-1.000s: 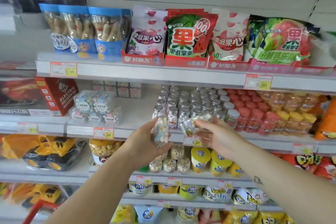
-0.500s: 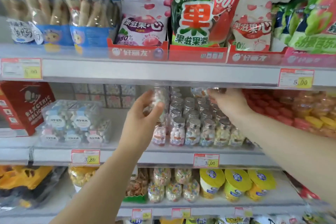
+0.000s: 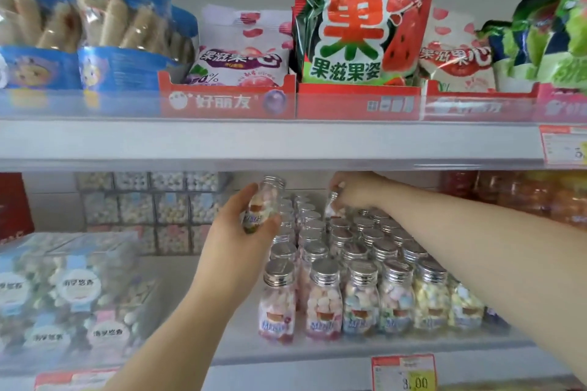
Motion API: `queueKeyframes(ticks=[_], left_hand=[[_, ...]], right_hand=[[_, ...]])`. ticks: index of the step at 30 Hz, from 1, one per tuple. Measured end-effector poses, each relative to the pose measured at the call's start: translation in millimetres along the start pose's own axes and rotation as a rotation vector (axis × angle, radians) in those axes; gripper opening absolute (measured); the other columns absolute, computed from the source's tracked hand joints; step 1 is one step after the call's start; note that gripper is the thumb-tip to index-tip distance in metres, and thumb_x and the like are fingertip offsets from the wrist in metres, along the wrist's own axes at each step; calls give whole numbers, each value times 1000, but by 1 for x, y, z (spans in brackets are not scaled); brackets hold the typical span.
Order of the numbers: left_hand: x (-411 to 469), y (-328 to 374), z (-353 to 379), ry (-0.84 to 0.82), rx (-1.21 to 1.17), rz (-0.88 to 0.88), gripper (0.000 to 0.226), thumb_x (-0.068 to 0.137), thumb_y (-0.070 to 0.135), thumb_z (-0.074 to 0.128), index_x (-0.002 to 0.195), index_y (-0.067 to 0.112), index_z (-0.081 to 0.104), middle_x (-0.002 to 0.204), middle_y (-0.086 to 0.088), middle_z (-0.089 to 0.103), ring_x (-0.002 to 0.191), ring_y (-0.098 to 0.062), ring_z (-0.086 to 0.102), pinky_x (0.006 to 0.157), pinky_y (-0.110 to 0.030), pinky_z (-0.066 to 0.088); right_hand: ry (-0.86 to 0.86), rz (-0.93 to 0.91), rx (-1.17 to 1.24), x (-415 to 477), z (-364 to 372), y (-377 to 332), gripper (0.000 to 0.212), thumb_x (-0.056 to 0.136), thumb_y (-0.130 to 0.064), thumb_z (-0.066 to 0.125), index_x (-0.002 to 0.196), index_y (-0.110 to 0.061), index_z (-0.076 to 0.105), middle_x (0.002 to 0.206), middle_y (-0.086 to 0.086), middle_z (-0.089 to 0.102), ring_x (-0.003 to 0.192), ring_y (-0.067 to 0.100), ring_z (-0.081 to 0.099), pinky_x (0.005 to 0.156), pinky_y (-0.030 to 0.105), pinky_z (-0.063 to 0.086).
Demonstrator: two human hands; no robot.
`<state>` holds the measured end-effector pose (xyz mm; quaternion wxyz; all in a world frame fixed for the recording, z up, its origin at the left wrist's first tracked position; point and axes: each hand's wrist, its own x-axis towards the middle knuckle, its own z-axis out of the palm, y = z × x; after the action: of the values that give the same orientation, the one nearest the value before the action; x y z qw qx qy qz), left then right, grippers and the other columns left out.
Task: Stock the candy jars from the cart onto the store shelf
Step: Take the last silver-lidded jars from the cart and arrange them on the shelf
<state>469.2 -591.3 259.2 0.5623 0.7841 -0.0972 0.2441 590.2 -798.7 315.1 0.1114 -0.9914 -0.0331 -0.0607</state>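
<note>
Gripping 1 candy jar (image 3: 264, 198) in the left hand (image 3: 237, 240), with fingers and thumb curled round the labelled middle and the silver cap clear above the fingertips. Held upright in the air, just left of the stocked jars (image 3: 359, 279) and above their front-left corner, not touching the shelf (image 3: 317, 352).

Pinching a 2nd jar (image 3: 332, 206) by its top with the right hand (image 3: 360, 190), far in under the upper shelf (image 3: 254, 143). Tilted, hanging below the fingertips, right over the rearmost caps of the block. Cannot tell whether its base rests on anything.

Packed in rows on the middle level, at least 6 across the front, all silver-capped with pastel candies inside, behind a price tag (image 3: 403, 373) reading 3.00. Flanked on the left by clear candy boxes (image 3: 63, 289), well apart from either hand. Overhead, a watermelon snack bag (image 3: 362, 19) in a red tray.
</note>
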Motion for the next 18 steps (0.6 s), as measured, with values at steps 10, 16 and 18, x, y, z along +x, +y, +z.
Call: queueKeyframes(ticks=[10,16,18], left_hand=[[15,-9,14,7,-3,-43,62,92,27,67,147,36,38,141,18,47,71,26,50,52,2,36],[23,-2,16,-44,23,-40,63,93,17,66,146,35,38,122,22,50,48,20,48,42,-3,39],[26,2,18,-88,79,-3,63,91,17,68,145,34,38,108,33,50,58,22,52,48,-5,42]], right_hand=[[-247,-33,30,24,11,2,34,89,-32,68,115,-11,71,123,6,67,107,23,63,100,37,48],[-85,-118,477,-1,-3,-2,40,99,-51,44,106,-19,67,101,5,65,83,15,54,79,29,43],[-223,-239,802,-12,-5,-9,32,103,-39,42,99,-17,64,88,1,68,71,12,51,62,17,45]])
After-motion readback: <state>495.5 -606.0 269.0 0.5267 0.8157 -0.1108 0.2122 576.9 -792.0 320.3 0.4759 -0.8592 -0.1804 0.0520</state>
